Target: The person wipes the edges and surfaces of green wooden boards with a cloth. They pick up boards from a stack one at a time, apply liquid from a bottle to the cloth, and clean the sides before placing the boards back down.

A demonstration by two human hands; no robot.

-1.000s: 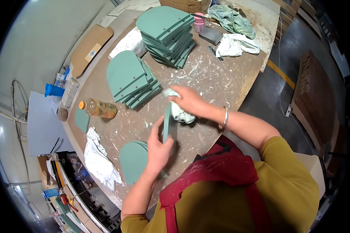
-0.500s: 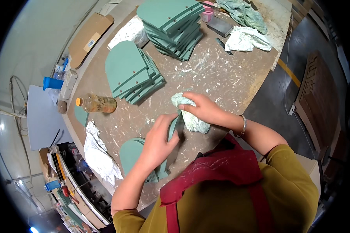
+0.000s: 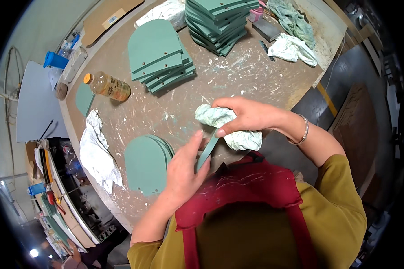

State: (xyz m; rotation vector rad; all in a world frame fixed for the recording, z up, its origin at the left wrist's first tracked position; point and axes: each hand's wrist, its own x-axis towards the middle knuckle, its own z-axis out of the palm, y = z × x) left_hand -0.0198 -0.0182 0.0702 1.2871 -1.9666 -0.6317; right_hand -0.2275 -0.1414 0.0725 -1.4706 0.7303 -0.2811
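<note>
Your left hand (image 3: 184,172) hides most of the green panel (image 3: 207,152) it grips edge-on, so only a thin painted strip shows, just below the rag. Your right hand (image 3: 247,117) is closed around that pale green-stained rag (image 3: 226,127), pressed against the panel's upper edge above the worktop (image 3: 238,76).

Green panel (image 3: 207,152) held edge-on; rag (image 3: 224,125) pale green w/ white patches. Arched panels (image 3: 146,163) at near table edge sage green, same as stacks (image 3: 159,54) farther back. Table (image 3: 256,76) brown w/ white paint smears. Bottle (image 3: 107,86) amber, orange cap. Apron (image 3: 251,188) red, sleeves mustard.
</note>
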